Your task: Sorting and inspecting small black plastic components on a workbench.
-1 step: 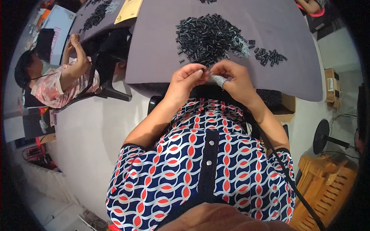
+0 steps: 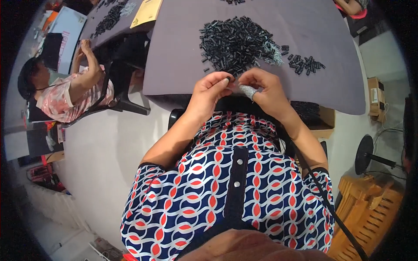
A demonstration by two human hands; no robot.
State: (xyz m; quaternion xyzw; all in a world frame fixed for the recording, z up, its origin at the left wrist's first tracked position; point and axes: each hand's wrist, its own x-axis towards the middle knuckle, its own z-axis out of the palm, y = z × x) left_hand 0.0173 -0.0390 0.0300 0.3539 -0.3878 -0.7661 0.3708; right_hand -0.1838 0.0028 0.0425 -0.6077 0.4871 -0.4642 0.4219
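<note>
My left hand (image 2: pixel 210 92) is at the table's near edge, its thumb and forefinger pinched on a small black cylindrical piece (image 2: pixel 229 79). Just to the right, my right hand (image 2: pixel 271 92) has its fingers curled, with thumb and forefinger close to the black piece. A silvery-white bundle (image 2: pixel 248 91) shows at the right hand's fingers; whether it is small parts or a wrapping I cannot tell. Beyond both hands lies a large heap of black cylindrical pieces (image 2: pixel 235 41), with small silvery parts (image 2: pixel 273 54) along its right side.
Right of the heap is a smaller group of black pieces (image 2: pixel 307 64) on the grey-covered table (image 2: pixel 174 65). A person (image 2: pixel 72 87) sits at another table on the left, near a yellow envelope (image 2: pixel 146 13). A cardboard box (image 2: pixel 324 119) stands under the table; a wooden chair (image 2: pixel 370 213) is at right.
</note>
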